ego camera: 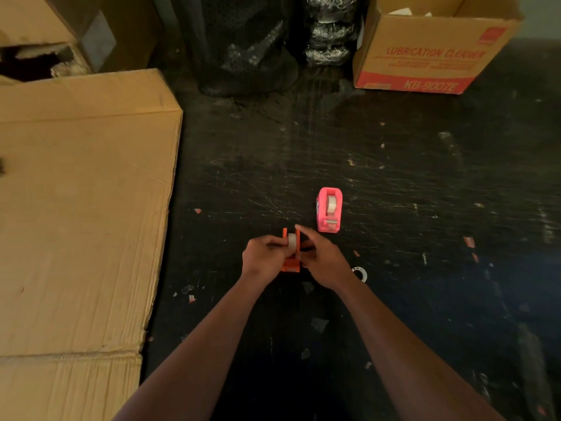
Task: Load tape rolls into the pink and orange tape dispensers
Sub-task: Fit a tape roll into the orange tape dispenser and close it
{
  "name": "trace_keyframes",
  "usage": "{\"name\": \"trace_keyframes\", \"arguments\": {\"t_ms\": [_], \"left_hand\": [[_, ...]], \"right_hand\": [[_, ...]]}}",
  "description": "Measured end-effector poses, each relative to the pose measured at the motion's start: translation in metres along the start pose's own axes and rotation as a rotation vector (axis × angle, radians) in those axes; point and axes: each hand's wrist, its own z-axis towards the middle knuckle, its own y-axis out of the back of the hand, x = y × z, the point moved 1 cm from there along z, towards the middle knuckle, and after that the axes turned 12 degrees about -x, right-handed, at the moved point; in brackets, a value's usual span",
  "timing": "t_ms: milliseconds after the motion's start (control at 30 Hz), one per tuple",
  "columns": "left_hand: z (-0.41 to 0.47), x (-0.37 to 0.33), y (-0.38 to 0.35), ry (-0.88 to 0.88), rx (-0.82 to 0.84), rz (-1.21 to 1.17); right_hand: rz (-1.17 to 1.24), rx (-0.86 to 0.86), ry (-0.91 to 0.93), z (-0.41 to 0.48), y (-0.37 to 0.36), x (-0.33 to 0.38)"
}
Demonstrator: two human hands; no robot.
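Both hands meet over the orange dispenser [290,262] on the dark counter [394,177]. The left hand [264,258] pinches a pale tape roll [292,240] sitting between the dispenser's walls, while the right hand [323,259] closes around the dispenser's right side. Just beyond the right hand stands the pink dispenser [329,209], a roll already in it. A white ring [360,273] lies beside the right wrist.

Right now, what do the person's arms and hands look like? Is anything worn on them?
Both forearms are bare up to the bottom edge of the picture: no sleeves show. The left hand and the right hand wear no gloves. I see no watch, bracelet or ring, though the light is dim and the fingers are small in the picture.
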Motion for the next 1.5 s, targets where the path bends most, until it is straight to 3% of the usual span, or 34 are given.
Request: {"name": "trace_keyframes", "arguments": {"t_ms": [833,1267,1400,1500], "left_hand": [[-0.025,0.025,0.012,0.138,0.133,0.0],[-0.012,0.018,0.019,-0.073,0.028,0.401],[-0.002,0.002,0.025,-0.255,-0.033,0.355],[0.003,-0.006,0.018,-0.287,0.002,0.31]], "right_hand": [[-0.096,-0.038,0.032,-0.004,-0.001,0.005],[-0.054,-0.034,0.006,-0.007,0.0,0.004],[-0.014,-0.075,-0.03,-0.01,-0.002,0.003],[0.034,-0.096,-0.099,-0.013,-0.003,0.003]]}}
